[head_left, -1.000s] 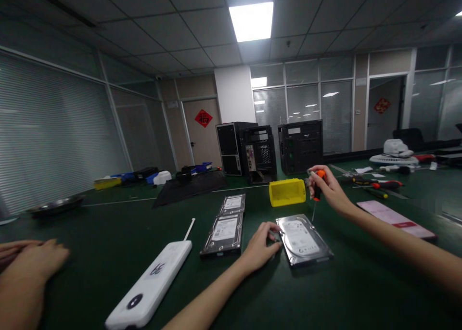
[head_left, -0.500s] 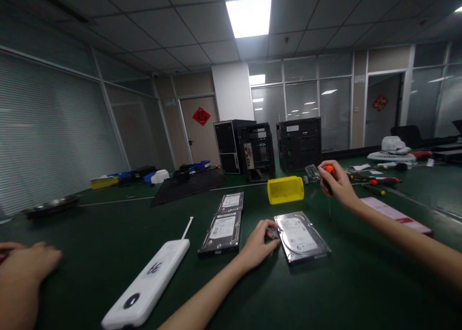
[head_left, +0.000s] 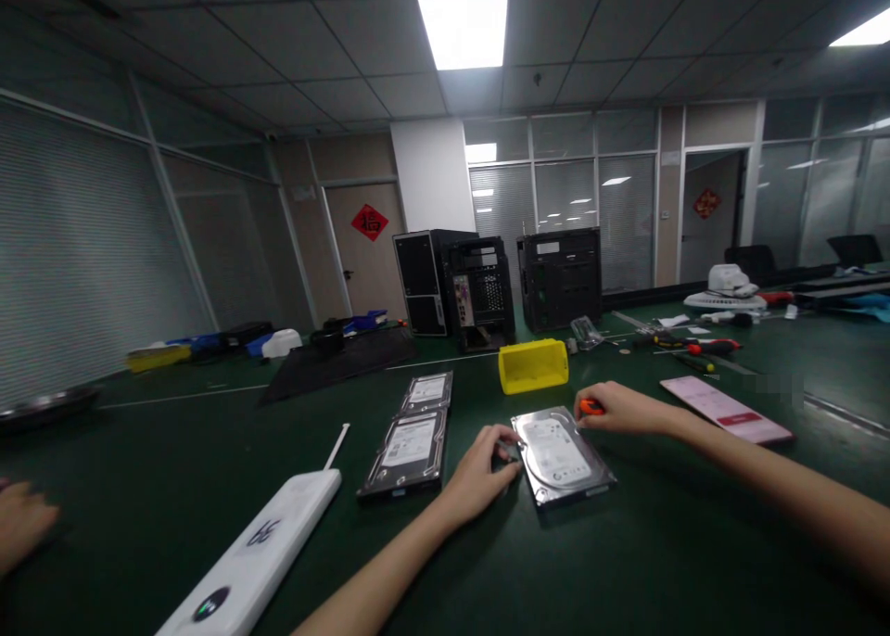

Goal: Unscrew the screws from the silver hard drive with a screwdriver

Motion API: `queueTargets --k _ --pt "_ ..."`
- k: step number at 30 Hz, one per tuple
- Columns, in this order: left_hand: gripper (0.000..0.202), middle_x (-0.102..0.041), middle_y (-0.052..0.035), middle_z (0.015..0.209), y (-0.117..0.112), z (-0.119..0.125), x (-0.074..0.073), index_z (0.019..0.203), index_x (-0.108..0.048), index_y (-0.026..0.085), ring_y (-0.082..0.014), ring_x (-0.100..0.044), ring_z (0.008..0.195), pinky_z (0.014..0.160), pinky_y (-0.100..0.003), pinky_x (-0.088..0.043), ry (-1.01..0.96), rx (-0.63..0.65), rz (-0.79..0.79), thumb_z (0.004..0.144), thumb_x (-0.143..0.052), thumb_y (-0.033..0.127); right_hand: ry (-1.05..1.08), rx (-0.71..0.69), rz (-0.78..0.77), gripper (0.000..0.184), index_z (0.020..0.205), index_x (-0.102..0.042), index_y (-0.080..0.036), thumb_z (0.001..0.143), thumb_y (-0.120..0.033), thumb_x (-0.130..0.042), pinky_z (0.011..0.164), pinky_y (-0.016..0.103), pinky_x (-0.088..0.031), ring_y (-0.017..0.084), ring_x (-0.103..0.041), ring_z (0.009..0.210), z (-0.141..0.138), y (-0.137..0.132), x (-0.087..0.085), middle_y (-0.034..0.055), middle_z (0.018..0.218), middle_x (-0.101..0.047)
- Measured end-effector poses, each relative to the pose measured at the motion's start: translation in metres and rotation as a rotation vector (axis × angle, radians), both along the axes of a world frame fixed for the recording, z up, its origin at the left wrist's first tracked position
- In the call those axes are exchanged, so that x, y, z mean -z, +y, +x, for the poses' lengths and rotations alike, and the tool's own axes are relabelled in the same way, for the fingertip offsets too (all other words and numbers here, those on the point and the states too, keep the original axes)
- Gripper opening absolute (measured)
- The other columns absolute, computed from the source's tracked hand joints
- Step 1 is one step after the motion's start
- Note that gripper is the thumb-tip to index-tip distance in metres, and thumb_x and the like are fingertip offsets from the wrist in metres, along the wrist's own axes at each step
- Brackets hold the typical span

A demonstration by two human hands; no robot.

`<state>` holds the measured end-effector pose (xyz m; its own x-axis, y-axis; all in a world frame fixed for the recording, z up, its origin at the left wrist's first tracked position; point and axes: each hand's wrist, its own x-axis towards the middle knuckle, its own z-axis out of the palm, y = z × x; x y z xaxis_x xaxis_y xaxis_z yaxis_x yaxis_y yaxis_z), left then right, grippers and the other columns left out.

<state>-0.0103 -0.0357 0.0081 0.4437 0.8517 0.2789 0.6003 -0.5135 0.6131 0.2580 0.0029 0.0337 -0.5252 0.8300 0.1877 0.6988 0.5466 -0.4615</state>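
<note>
A silver hard drive (head_left: 560,451) lies label up on the green table. Close against its left edge is my left hand (head_left: 487,464), with curled fingers and thumb around something small and greyish that I cannot make out. At the drive's right edge, my right hand (head_left: 612,407) is closed on an orange-handled screwdriver (head_left: 591,407); its shaft is hidden. Left of my left hand lie two more hard drives: a nearer one (head_left: 409,451) and a farther one (head_left: 426,392). A yellow plastic bin (head_left: 534,367) stands just behind the silver drive.
A long white device (head_left: 260,548) marked 39 lies at front left. A co-worker's hand (head_left: 24,525) is at the left edge. Computer cases (head_left: 560,279) stand at the back. Right of my arm are a pink phone-like slab (head_left: 723,410) and red-handled tools (head_left: 715,347).
My right hand has lowered the screwdriver and brought it left to the drive's right edge. My left hand keeps its place by the drive. The view has turned slightly right.
</note>
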Motion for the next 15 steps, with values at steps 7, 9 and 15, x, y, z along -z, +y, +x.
queueTargets --k 7,9,15 --pt "0.028 -0.051 -0.0032 0.099 0.0006 0.0000 0.0007 0.101 -0.051 0.020 -0.0154 -0.050 0.085 0.079 -0.026 -0.039 -0.001 0.006 0.020 0.073 -0.053 0.019 -0.043 0.055 0.020 0.019 0.080 -0.063 -0.018 0.067 -0.030 -0.056 0.062 0.026 -0.038 0.018 -0.056 0.071 -0.0040 0.0012 0.0051 0.0053 0.080 -0.062" --pt "0.028 -0.051 -0.0030 0.098 0.0006 0.0002 0.0005 0.101 -0.051 0.020 -0.0156 -0.050 0.085 0.078 -0.026 -0.039 0.001 -0.001 0.022 0.073 -0.054 0.020 -0.046 0.060 0.016 0.018 0.080 -0.062 -0.018 0.067 -0.030 -0.056 0.061 0.026 -0.038 0.017 -0.055 0.070 -0.0031 0.0022 0.0064 0.0050 0.079 -0.062" --pt "0.028 -0.051 -0.0025 0.098 0.0001 -0.0001 -0.0007 0.102 -0.051 0.021 -0.0155 -0.051 0.085 0.078 -0.026 -0.039 0.009 -0.002 0.019 0.074 -0.053 0.022 -0.035 0.056 -0.003 0.020 0.078 -0.063 -0.016 0.068 -0.031 -0.055 0.059 0.025 -0.037 0.016 -0.055 0.067 -0.0024 0.0031 0.0066 0.0042 0.075 -0.062"
